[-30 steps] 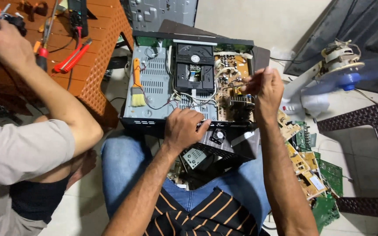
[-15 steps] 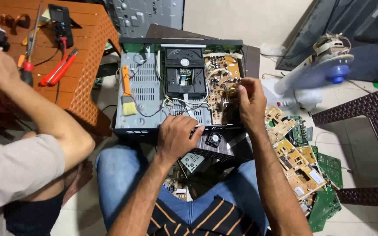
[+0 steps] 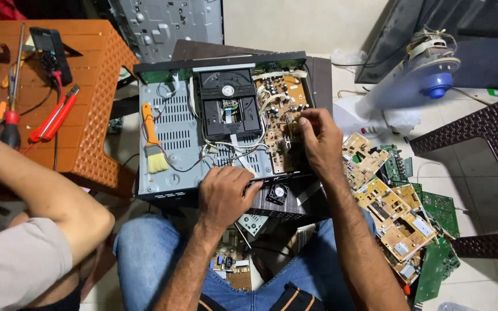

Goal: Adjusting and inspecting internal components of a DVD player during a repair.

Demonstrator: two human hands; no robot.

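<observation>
tiled floor (image 3: 468,190) under opened disc player (image 3: 203,144)

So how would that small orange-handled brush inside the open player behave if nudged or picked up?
The brush looks light, so it would probably slide easily on the metal chassis. Its pale bristles would likely flex, its handle stay stiff. Lying flat, it seems unlikely to roll.

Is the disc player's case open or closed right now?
Open: the player has no top cover, baring its disc drive and brown circuit board, which the right hand touches.
</observation>
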